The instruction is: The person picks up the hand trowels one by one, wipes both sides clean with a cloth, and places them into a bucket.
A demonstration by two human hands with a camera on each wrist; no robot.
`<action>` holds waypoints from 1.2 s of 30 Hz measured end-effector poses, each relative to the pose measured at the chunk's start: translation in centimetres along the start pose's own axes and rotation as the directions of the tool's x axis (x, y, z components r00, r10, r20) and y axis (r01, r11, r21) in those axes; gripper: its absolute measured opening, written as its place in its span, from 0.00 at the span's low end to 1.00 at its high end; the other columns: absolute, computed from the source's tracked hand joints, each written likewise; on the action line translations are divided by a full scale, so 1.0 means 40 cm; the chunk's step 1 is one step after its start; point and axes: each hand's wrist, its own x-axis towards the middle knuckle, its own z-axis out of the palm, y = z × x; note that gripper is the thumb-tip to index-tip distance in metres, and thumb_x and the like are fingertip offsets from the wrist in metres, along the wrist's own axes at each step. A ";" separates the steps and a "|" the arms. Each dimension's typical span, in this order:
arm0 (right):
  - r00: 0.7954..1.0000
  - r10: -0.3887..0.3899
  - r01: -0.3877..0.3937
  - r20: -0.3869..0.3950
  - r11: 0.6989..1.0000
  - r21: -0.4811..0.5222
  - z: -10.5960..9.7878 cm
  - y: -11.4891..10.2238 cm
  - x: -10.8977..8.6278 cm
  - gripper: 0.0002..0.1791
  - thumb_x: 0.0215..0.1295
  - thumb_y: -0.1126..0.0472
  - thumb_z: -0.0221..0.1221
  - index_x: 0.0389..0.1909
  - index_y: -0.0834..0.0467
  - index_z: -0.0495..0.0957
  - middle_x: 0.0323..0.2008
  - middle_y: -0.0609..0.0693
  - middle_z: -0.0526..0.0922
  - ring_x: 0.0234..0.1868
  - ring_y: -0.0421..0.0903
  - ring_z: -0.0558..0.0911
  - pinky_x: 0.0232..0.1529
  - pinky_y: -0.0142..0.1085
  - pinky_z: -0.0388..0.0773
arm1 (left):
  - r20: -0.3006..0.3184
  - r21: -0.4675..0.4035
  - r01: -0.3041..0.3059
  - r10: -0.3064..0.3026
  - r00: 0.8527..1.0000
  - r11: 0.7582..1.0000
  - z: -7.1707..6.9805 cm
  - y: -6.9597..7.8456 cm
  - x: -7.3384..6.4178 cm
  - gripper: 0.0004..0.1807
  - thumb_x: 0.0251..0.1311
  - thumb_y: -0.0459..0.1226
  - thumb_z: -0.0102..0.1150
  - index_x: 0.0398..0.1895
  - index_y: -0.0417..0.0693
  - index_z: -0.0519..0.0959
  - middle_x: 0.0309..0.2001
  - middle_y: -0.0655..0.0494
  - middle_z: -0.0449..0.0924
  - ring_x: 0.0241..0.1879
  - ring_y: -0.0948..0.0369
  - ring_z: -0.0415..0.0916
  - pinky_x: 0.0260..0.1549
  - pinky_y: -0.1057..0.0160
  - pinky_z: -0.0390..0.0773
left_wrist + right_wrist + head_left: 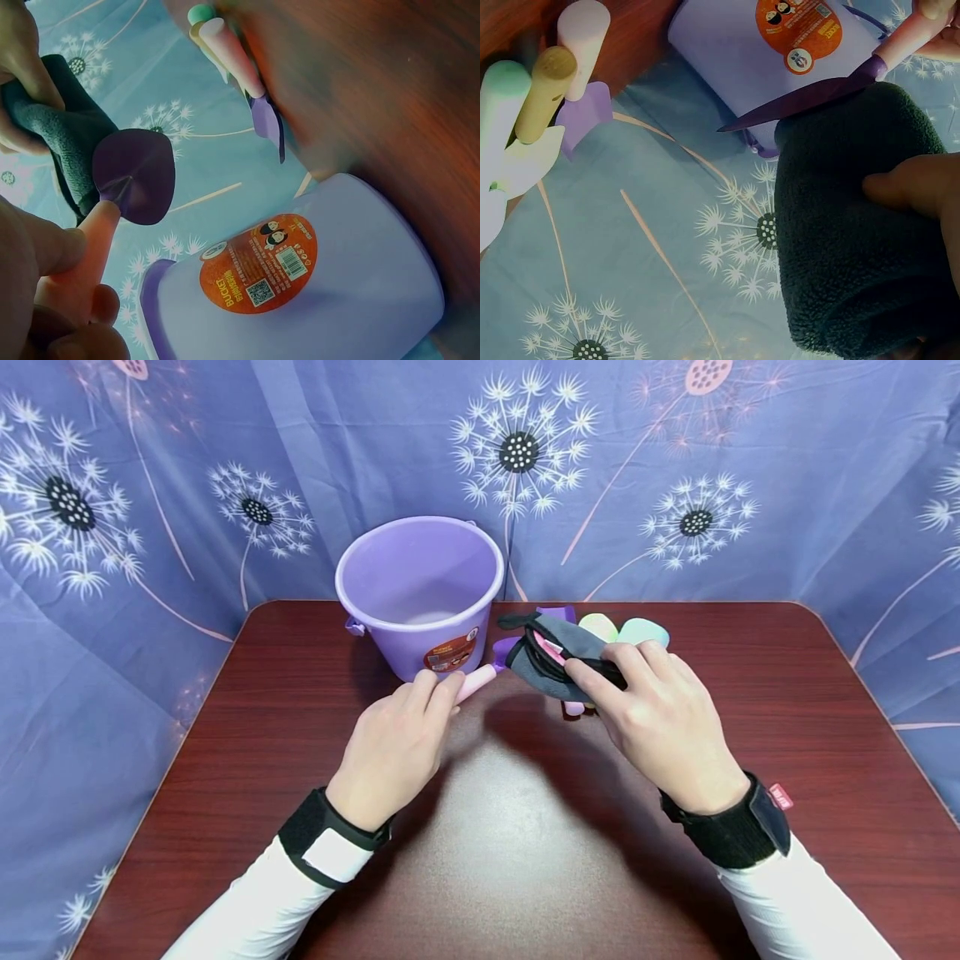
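Note:
My left hand [397,739] grips the pink handle [476,682] of a small trowel. The trowel's purple blade [135,176] lies against a dark grey fleecy cloth [64,139], apparently touching it. My right hand [660,718] holds that cloth, thumb on one face. In the head view the cloth [555,685] looks folded, with black edging, a black loop and a pink inside with a white tag. It hides most of the blade there. Both hands are above the table, in front of several other small garden tools.
A purple bucket [386,647] with an orange label [452,653] stands upright at the back left. Right of it lie tools with a pink handle [583,45], a tan handle [547,94] and a mint handle [502,105]. A blue dandelion-print curtain [375,443] hangs behind the table [765,693].

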 end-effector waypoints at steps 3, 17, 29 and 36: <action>1.000 -0.006 0.006 -0.011 1.000 0.005 -0.002 0.001 0.000 0.15 0.71 0.66 0.51 0.52 0.56 0.81 0.37 0.61 0.76 0.30 0.60 0.72 0.25 0.46 0.68 | -0.007 0.002 0.004 -0.004 1.000 1.000 -0.001 -0.002 0.001 0.16 0.74 0.38 0.46 0.59 0.39 0.71 0.33 0.48 0.66 0.24 0.52 0.70 0.20 0.57 0.72; 0.999 0.043 -0.043 -0.005 0.999 -0.002 -0.006 0.033 -0.006 0.20 0.61 0.74 0.52 0.49 0.57 0.83 0.39 0.61 0.76 0.32 0.59 0.71 0.23 0.45 0.67 | -0.040 -0.020 0.009 -0.010 0.999 1.000 -0.008 -0.006 0.006 0.17 0.74 0.39 0.48 0.59 0.38 0.72 0.34 0.48 0.67 0.25 0.51 0.70 0.22 0.57 0.73; 0.992 0.105 -0.102 0.067 0.994 -0.044 0.036 0.086 -0.051 0.20 0.60 0.72 0.54 0.51 0.57 0.83 0.39 0.60 0.76 0.30 0.58 0.68 0.23 0.45 0.66 | -0.047 -0.029 -0.008 0.007 0.999 1.000 -0.013 0.000 0.007 0.17 0.75 0.39 0.47 0.59 0.37 0.72 0.32 0.48 0.66 0.23 0.52 0.68 0.20 0.58 0.71; 0.986 0.122 -0.115 0.116 0.991 -0.066 0.048 0.103 -0.065 0.21 0.57 0.71 0.58 0.52 0.56 0.82 0.39 0.60 0.76 0.31 0.58 0.68 0.23 0.45 0.65 | -0.045 -0.037 -0.012 0.011 0.999 0.999 -0.013 0.006 0.007 0.15 0.74 0.37 0.47 0.57 0.38 0.72 0.32 0.49 0.65 0.22 0.53 0.67 0.18 0.59 0.69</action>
